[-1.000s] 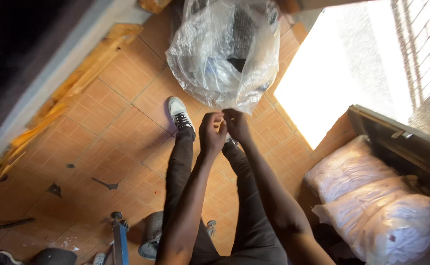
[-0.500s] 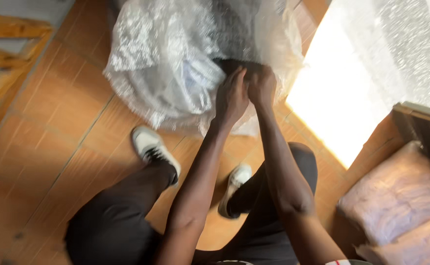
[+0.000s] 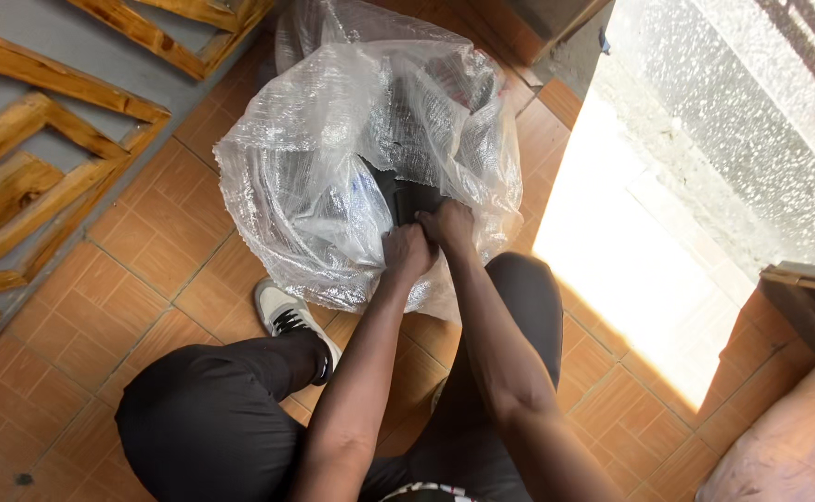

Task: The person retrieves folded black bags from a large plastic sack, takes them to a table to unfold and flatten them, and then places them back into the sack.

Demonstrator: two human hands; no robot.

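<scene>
- Head view now looks more squarely down than half a second ago: the bag has dropped from the top edge toward the middle of the frame, and wooden frames have come into sight at 9 to 10 o'clock.
- Both hands have slid lower in the frame with the bag; they are side by side as before, at the bag's near edge.
- Left hand is closed, its fingers bunched on the clear plastic at the bag's 5 o'clock side.
- Right hand is closed too, just at 1 o'clock of the left and touching it, pinching the plastic where a dark thing shows.
- Bag: a large clear plastic sack, crinkled and shiny, standing on the tiled floor between the person's feet and the far wall.
- Inside it, a dark item shows through the opening just at 12 o'clock of the hands; more dark and grey shapes lie behind the plastic, but what they are cannot be told.
- One shoe, white with black laces, sits at 7 o'clock of the bag, just beside its lower edge; earlier it lay further left and both shoes showed.
- Sunlit patch on the floor lies at 3 o'clock of the bag.
- A wrapped bundle sits at 5 o'clock, well apart from the hands.
</scene>
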